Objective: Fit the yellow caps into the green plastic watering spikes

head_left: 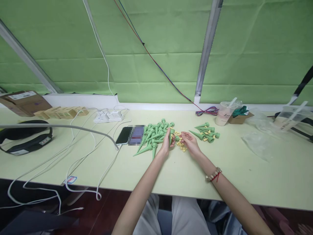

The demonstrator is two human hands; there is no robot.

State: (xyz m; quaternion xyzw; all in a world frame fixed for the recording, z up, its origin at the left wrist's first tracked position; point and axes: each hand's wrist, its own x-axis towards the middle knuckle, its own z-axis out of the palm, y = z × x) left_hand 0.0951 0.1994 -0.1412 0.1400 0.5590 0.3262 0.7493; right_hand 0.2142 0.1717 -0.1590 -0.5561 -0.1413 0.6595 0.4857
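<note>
Two green piles: the larger pile (156, 133) of spikes lies just left of your left hand (166, 143), the smaller pile (210, 138) to the right of your right hand (191, 144)
Yellow pieces (182, 148): scattered on the table (176, 178) between your hands, close to your right fingertips (183, 135)
Left hand: curled around a green spike (170, 138), thumb side up, at the right edge of the larger pile
Right hand: fingers bent, tips drawn together over the yellow pieces; whether they pinch one, I cannot tell
Forearms (144, 179): both reach over the table's near edge and angle inward, your hands side by side, apart
Right wrist (207, 165): wears a beaded bracelet (213, 175) with a red cord (217, 177)
</note>
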